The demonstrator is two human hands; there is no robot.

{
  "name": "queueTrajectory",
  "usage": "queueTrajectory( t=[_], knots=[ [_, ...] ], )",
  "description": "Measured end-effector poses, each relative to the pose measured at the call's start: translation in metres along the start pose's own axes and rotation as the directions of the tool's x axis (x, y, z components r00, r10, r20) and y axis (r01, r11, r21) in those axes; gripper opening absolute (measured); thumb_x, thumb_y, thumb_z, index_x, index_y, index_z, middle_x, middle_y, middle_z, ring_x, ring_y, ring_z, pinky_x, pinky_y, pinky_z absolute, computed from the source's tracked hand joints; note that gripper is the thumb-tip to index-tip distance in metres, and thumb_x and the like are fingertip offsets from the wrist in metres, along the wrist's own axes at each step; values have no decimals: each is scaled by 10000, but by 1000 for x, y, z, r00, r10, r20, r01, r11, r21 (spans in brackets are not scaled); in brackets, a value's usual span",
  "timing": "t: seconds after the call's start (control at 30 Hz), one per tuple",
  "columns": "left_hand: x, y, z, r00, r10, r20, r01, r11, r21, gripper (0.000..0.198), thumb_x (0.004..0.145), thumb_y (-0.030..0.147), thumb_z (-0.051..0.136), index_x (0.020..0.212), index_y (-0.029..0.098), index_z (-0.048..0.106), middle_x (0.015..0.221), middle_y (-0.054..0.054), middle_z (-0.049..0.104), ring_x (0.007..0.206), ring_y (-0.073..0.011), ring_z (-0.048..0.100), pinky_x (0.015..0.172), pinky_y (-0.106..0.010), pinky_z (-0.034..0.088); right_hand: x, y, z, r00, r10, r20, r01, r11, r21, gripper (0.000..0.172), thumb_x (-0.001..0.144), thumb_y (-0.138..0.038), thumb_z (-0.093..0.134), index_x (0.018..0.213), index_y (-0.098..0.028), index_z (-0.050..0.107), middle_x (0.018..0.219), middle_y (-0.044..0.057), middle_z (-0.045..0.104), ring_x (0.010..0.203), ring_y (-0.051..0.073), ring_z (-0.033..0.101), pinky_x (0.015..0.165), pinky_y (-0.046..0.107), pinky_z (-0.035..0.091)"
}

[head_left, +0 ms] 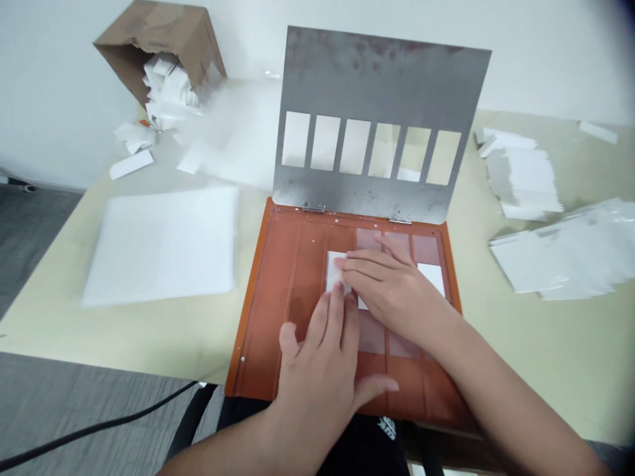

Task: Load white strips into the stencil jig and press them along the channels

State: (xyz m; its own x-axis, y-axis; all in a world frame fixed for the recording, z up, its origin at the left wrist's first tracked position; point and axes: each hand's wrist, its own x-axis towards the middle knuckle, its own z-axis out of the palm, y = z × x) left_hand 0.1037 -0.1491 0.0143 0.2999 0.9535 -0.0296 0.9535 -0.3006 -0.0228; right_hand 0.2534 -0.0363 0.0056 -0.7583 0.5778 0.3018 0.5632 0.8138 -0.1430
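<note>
An orange-brown jig tray [278,311] with long slots lies at the table's front edge. Its grey metal lid [377,73], cut with several rectangular windows, stands open at the back on hinges. My left hand [322,370] lies flat on the tray, fingers stretched forward and touching a small white card [335,264] in a middle slot. My right hand [391,284] rests flat across the same card, fingers pointing left and pressing on it. Another white card [432,274] sits in a slot further right. Clear film pieces lie in the right-hand slots.
A stack of white sheets [163,244] lies left of the tray. A tipped cardboard box [159,46] spills white cards at the back left. More white cards [520,172] and clear bags [570,251] lie at the right. A black cable [99,426] runs below the table edge.
</note>
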Motion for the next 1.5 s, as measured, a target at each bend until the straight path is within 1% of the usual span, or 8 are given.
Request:
queueTrajectory(
  t=[0.27, 0.47, 0.57, 0.7, 0.9, 1.13, 1.3, 1.5],
  knots=[
    [0, 0, -1, 1000, -3, 19, 3, 1000, -22, 862, 873, 784, 233, 1452, 188, 465, 1580, -91, 348, 1368, -337, 425, 878, -504, 496, 1, 0, -1, 1000, -3, 0, 3, 1000, 12, 326, 926, -63, 437, 1037, -228, 696, 1127, 18, 740, 1099, 198, 656, 1140, 487, 362],
    [1, 0, 0, 1000, 3, 10, -2, 1000, -8, 848, 893, 764, 192, 1452, 186, 462, 1574, -91, 360, 1368, -315, 424, 882, -502, 488, 1, 0, -2, 1000, -1, -5, 2, 1000, 24, 329, 924, -64, 449, 1063, -221, 702, 1109, 28, 743, 1097, 200, 655, 1148, 482, 348],
    [0, 0, -2, 1000, -7, -3, 7, 1000, -19, 845, 887, 771, 215, 1448, 191, 466, 1571, -79, 372, 1363, -307, 428, 881, -501, 488, 0, 0, -2, 1000, -7, -9, 7, 1000, 17, 316, 925, -65, 456, 1053, -216, 702, 1110, 20, 744, 1098, 197, 652, 1146, 480, 348],
    [1, -1, -5, 1000, -25, -10, 24, 999, -48, 819, 882, 777, 243, 1411, 215, 517, 1543, -63, 424, 1335, -305, 458, 865, -472, 489, 0, 0, -1, 1000, -5, -8, 5, 1000, -4, 292, 929, -68, 466, 1033, -204, 702, 1115, 17, 743, 1102, 187, 646, 1155, 458, 330],
    [0, 0, -4, 999, -21, -26, 20, 999, -26, 825, 907, 750, 167, 1420, 197, 500, 1552, -55, 410, 1350, -277, 437, 868, -493, 491, 1, -1, -1, 1000, -14, -7, 13, 999, -31, 273, 921, -60, 474, 1006, -191, 698, 1106, 14, 744, 1093, 189, 639, 1160, 450, 304],
    [-1, 0, -2, 1000, -4, -6, 4, 1000, -10, 851, 886, 770, 207, 1432, 181, 490, 1562, -86, 393, 1358, -323, 420, 881, -518, 493, 3, -1, -3, 999, -38, 10, 39, 998, -48, 253, 917, -55, 473, 941, -195, 683, 1119, -1, 741, 1066, 194, 639, 1146, 450, 292],
    [0, 0, -2, 1000, -3, 3, 3, 1000, -21, 864, 879, 772, 237, 1458, 167, 452, 1571, -86, 378, 1362, -335, 411, 886, -527, 501, 4, 1, -3, 1000, -28, 7, 28, 999, -24, 261, 936, -75, 463, 953, -213, 684, 1120, -15, 741, 1062, 186, 636, 1122, 430, 305],
    [0, 0, -3, 1000, -4, 8, 4, 1000, -21, 885, 865, 787, 267, 1480, 168, 416, 1586, -81, 344, 1361, -339, 415, 897, -522, 506, 5, 4, -5, 1000, -25, -5, 25, 1000, 5, 243, 943, -107, 475, 928, -218, 691, 1087, -14, 752, 1047, 217, 620, 1042, 449, 317]
  ],
)
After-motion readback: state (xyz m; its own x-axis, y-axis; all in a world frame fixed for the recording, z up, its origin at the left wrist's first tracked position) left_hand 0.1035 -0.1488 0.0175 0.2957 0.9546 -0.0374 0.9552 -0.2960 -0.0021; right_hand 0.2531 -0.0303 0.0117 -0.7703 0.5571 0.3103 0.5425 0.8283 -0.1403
